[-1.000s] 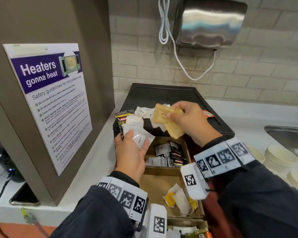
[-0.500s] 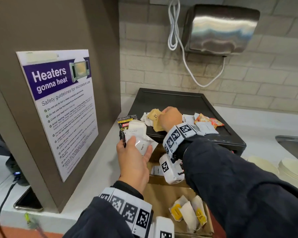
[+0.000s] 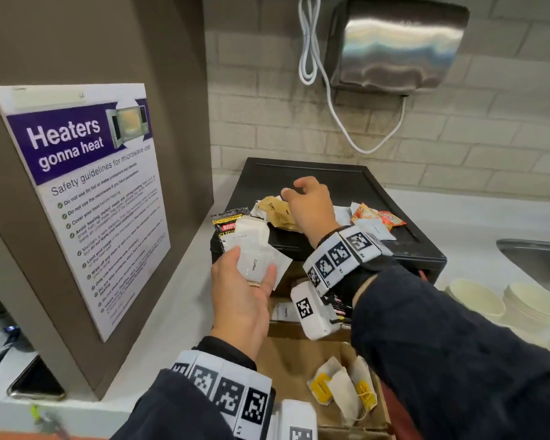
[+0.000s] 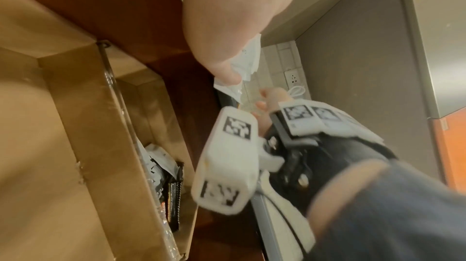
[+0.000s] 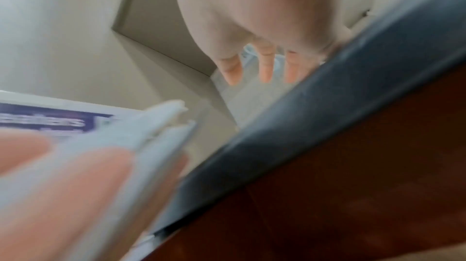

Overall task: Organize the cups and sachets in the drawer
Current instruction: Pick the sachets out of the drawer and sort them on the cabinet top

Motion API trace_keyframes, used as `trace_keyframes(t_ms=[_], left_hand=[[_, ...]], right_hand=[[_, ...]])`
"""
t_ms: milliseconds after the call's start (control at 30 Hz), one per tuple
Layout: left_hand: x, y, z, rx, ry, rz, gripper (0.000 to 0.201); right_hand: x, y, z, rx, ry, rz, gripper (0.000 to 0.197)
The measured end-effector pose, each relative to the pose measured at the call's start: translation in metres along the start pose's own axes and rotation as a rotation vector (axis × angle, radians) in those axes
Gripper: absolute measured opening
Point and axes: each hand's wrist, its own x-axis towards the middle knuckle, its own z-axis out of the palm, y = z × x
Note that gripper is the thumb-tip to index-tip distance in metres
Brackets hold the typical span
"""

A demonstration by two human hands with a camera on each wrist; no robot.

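A small stack of white coffee sachets (image 3: 256,263) is held in the left hand (image 3: 240,300), pinched between thumb and fingers over the open drawer (image 3: 302,360). The right hand (image 3: 311,211) is poised above the loose pile on the black tray (image 3: 331,185), its fingers relaxed and loosely curled, with nothing gripped; just beneath it lie the brown sachets (image 3: 275,212), and nearby an orange sachet (image 3: 377,217) and further white ones. In the drawer's cardboard compartments, tea bags (image 3: 343,392) are seen in the nearer one, and black and white sachets (image 4: 166,173) in the farther one. Stacked paper cups (image 3: 534,303) are left on the counter to the right, beside the sink.

The sachets are judged to be light, thin and flexible, with slick wrappers that are likely to slide over one another. A pinch across the flat faces, near the middle, is probably best, so that a stack is kept squared; a hold at a sealed edge would likely allow fanning or slipping. The tea bags are judged fragile and are best lifted by their bodies, not their strings.
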Motion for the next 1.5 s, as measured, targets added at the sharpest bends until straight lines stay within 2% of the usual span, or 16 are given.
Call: trace_keyframes(t_ms=[67, 133, 200, 267, 333, 467, 567, 600, 700, 767, 867, 933, 1067, 1300, 1400, 1500], left_hand=[[-0.002, 0.001, 0.001, -0.033, -0.052, -0.014, 0.018], [-0.004, 0.001, 0.001, -0.05, -0.122, -0.02, 0.016], [-0.006, -0.001, 0.0, -0.056, -0.21, -0.053, 0.023], [-0.008, -0.003, -0.001, -0.051, -0.271, -0.113, 0.027], [-0.011, -0.004, -0.001, -0.058, -0.288, -0.157, 0.026], [-0.015, -0.005, 0.001, -0.063, -0.273, -0.173, 0.025], [-0.016, -0.006, 0.001, -0.029, -0.291, -0.196, 0.02], [-0.017, -0.007, 0.001, -0.001, -0.292, -0.2, 0.02], [-0.014, -0.01, -0.001, 0.103, -0.295, -0.211, 0.026], [-0.012, -0.011, -0.002, 0.136, -0.296, -0.229, 0.03], [-0.011, -0.01, -0.001, 0.148, -0.275, -0.215, 0.026], [-0.011, -0.009, 0.0, 0.141, -0.233, -0.188, 0.016], [-0.01, -0.01, 0.001, 0.126, -0.179, -0.167, 0.013], [-0.011, -0.011, 0.001, 0.131, -0.19, -0.163, 0.024], [-0.012, -0.012, 0.001, 0.165, -0.213, -0.152, 0.031], [-0.011, -0.013, 0.0, 0.202, -0.238, -0.15, 0.036]], right_hand=[[-0.024, -0.001, -0.01, 0.027, -0.045, -0.109, 0.021], [-0.052, 0.0, -0.021, 0.012, -0.159, -0.182, 0.006], [-0.075, 0.004, -0.028, -0.037, -0.282, -0.261, 0.017], [-0.089, 0.012, -0.031, -0.157, -0.353, -0.288, 0.017], [-0.093, 0.021, -0.03, -0.23, -0.325, -0.28, 0.019], [-0.095, 0.029, -0.031, -0.18, -0.302, -0.23, 0.027], [-0.099, 0.031, -0.036, -0.127, -0.258, -0.213, 0.017], [-0.1, 0.031, -0.037, -0.109, -0.263, -0.213, 0.017], [-0.103, 0.031, -0.037, -0.128, -0.35, -0.209, 0.037], [-0.105, 0.031, -0.036, -0.171, -0.352, -0.216, 0.036], [-0.1, 0.034, -0.039, -0.131, -0.263, -0.179, 0.015], [-0.093, 0.041, -0.044, -0.07, -0.217, -0.078, 0.009], [-0.087, 0.056, -0.05, 0.037, -0.306, 0.168, 0.032], [-0.079, 0.076, -0.052, -0.133, -0.379, 0.276, 0.03], [-0.077, 0.078, -0.054, -0.257, -0.334, 0.237, 0.031], [-0.076, 0.07, -0.057, -0.144, -0.346, 0.226, 0.017]])
